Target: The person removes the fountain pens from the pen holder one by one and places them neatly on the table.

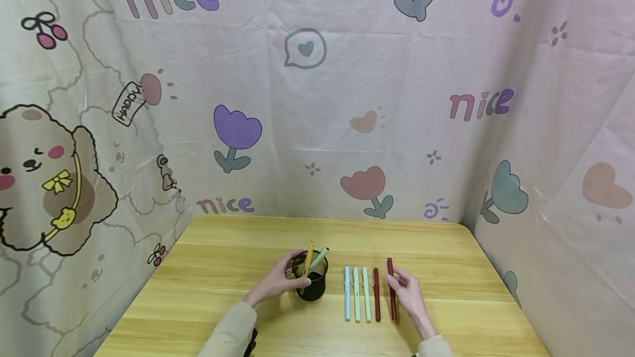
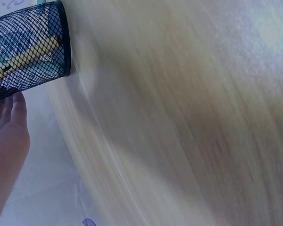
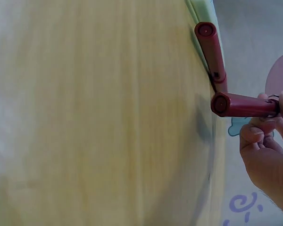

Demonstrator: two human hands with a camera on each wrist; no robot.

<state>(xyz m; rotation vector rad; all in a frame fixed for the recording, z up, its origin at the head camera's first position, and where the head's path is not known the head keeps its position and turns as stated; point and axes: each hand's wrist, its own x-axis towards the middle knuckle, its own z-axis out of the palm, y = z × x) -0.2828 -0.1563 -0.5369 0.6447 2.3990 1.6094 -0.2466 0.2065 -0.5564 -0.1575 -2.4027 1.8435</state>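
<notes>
My left hand [image 1: 280,282] grips a black mesh pen holder [image 1: 313,291], thumb at the front and fingers behind. Inside the holder lean a yellow pen [image 1: 310,255] and a pale green pen [image 1: 319,258]. In the left wrist view the holder [image 2: 26,52] appears sideways, the fingers against its side. My right hand [image 1: 408,291] pinches a dark red pen [image 1: 389,266] between thumb and fingers. The right wrist view shows this held pen [image 3: 247,106] end-on, lifted off the wood. To its left lies another dark red pen [image 1: 376,293] on the table.
Left of the red pens, two pale green pens [image 1: 356,293] and a light blue pen [image 1: 347,293] lie in a row between the two hands. The wooden table [image 1: 223,241] meets a printed curtain [image 1: 317,125] at its back and sides.
</notes>
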